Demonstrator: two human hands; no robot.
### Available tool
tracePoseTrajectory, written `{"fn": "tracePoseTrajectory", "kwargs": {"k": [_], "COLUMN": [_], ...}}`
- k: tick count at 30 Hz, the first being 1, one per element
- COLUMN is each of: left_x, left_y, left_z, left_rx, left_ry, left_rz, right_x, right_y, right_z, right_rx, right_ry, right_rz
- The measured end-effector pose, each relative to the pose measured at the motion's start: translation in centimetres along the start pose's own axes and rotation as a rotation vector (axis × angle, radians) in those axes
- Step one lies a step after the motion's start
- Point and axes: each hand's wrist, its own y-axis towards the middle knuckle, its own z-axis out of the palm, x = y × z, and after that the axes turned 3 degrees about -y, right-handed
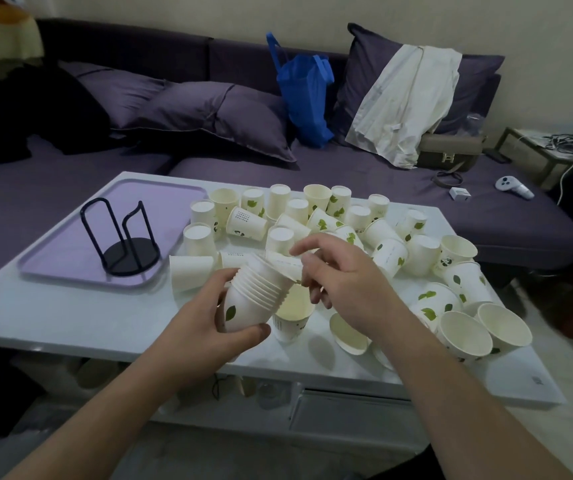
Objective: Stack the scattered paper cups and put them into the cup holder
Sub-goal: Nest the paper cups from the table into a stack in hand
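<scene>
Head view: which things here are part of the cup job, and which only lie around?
Part of the job:
- stack of cups, held by the left hand
- single cup in the right hand
- scattered cups
- black cup holder on the purple tray

Lying about:
- blue bag
- white garment
- handbag
- controller

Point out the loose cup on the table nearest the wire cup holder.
The cup lying on its side at the cluster's left edge, just right of the purple tray holding the cup holder. Every other loose cup sits farther right.
</scene>
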Motion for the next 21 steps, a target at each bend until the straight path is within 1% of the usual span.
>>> {"fn": "tracePoseTrajectory", "kwargs": {"k": [1,4,6,8,9,11,13,14,17,21], "left_x": [0.0,0.0,0.1,0.2,0.2,0.4,0.5,0.5,0.4,0.5], "left_y": [0.0,-0.1,0.0,0.1,0.1,0.1,0.1,0.0,-0.1,-0.1], "left_z": [0.1,0.1,0.0,-0.1,-0.2,-0.2,-0.2,-0.2,-0.2,-0.2], "left_rx": [0.003,0.006,-0.001,-0.012,-0.014,-0.008,-0.002,-0.001,0.003,0.003], "left_ry": [-0.012,-0.039,-0.048,-0.056,-0.06,-0.064,-0.06,-0.059,-0.063,-0.08], "left_rz": [0.0,0.003,-0.002,-0.013,-0.014,-0.014,-0.02,-0.021,-0.024,-0.026], "right_x": [0.0,-0.1,-0.1,-0.6,-1.0,-1.7,-2.3,-2.6,-3.1,-3.0], "right_y": [0.0,-0.4,-0.4,-0.1,0.1,0.3,0.2,0.2,0.1,-0.1], "right_z": [0.2,1.2,1.1,0.0,-0.8,-2.6,-4.5,-5.3,-6.5,-5.7], "right_rx": [0.003,0.093,0.118,0.083,0.046,-0.02,-0.031,-0.025,0.042,0.217], "right_ry": [-0.025,-0.18,-0.135,-0.098,-0.149,-0.358,-0.541,-0.592,-0.695,-0.842], "right_rz": [-0.009,-0.03,-0.003,0.02,0.027,0.067,0.142,0.191,0.304,0.401]}}
